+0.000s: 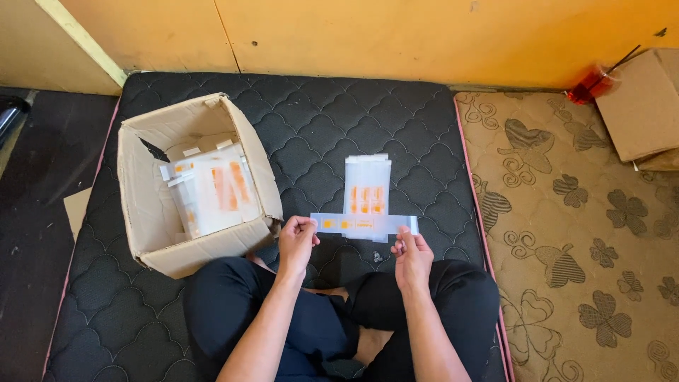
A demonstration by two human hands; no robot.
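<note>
Your left hand (297, 237) and right hand (409, 249) each pinch an end of the clear flat strip (363, 225) at frame centre, above your knees. It looks flimsy: uneven pull could crease it or disturb the stack (366, 185) behind.

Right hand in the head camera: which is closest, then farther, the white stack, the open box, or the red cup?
From the right hand:
1. White stack, just ahead on the black mat.
2. Open cardboard box, across on the left.
3. Red cup, far corner by the wall.
</note>
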